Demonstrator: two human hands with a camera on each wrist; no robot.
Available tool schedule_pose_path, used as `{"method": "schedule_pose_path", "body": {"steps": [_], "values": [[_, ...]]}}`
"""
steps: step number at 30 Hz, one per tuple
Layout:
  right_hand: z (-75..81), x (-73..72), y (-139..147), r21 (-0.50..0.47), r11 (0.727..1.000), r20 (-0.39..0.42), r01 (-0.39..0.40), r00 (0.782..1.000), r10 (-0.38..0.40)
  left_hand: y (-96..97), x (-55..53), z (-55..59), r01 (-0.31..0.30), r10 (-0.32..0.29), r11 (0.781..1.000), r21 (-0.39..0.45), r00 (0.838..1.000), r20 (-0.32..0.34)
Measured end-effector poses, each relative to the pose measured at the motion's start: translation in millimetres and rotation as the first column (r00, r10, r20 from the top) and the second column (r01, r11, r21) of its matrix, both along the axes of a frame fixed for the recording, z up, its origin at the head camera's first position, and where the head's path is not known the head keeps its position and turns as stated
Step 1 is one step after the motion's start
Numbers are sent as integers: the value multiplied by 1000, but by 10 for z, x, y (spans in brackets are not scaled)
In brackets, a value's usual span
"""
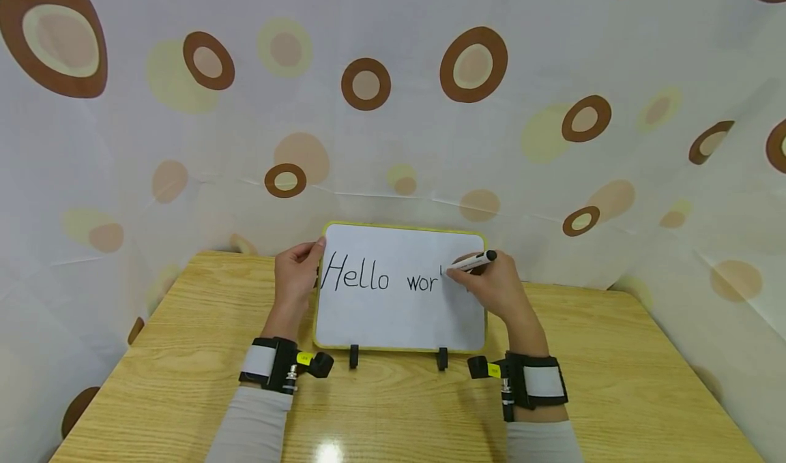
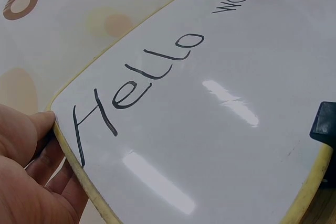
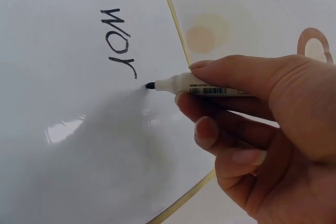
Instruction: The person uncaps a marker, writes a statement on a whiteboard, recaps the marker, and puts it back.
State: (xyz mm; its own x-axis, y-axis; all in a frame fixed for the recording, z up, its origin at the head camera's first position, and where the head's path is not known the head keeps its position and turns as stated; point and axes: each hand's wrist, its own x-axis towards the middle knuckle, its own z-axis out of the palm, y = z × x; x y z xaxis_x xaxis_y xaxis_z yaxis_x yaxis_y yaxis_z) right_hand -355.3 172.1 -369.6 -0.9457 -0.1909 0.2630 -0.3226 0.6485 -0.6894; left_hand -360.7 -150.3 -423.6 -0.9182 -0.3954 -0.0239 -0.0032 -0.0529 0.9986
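A whiteboard [image 1: 399, 320] with a yellow frame stands tilted on two black feet [image 1: 353, 356]. It bears the black handwriting "Hello wor" and the start of a short stroke after the "r". My left hand [image 1: 297, 277] grips the board's upper left edge, thumb at the front rim and fingers behind it. In my right hand [image 1: 496, 287] a white marker [image 3: 181, 84] is pinched between thumb and fingers. Its black tip [image 3: 150, 85] is right at the board's surface, just past the "r". The right wrist view shows the other fingers curled beneath the marker.
The board stands on a light wooden table [image 1: 393, 408]. Behind it hangs a pale cloth [image 1: 399, 136] with brown, peach and yellow circles. Each wrist wears a black strap with a small camera [image 1: 321, 365]. Light reflections show on the board's surface.
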Motion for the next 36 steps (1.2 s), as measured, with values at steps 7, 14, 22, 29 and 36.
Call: {"method": "schedule_pose_path", "body": {"steps": [7, 14, 22, 29, 36], "values": [[17, 21, 13, 46, 999, 67, 2, 998, -5, 4, 6, -2, -4, 4, 1000, 4, 1000, -3], [43, 33, 9, 84, 996, 132, 10, 991, -21, 0, 10, 4, -4, 4, 1000, 7, 1000, -7], [31, 38, 31, 95, 995, 154, -14, 988, -1, 2, 19, 11, -1, 1, 1000, 6, 1000, -11], [32, 63, 41, 86, 996, 159, -19, 987, 5, 11, 16, 12, -6, 6, 1000, 8, 1000, -4], [46, 68, 116, 90, 996, 168, -14, 986, -1, 13, 21, 9, -7, 7, 1000, 2, 1000, -2]]}}
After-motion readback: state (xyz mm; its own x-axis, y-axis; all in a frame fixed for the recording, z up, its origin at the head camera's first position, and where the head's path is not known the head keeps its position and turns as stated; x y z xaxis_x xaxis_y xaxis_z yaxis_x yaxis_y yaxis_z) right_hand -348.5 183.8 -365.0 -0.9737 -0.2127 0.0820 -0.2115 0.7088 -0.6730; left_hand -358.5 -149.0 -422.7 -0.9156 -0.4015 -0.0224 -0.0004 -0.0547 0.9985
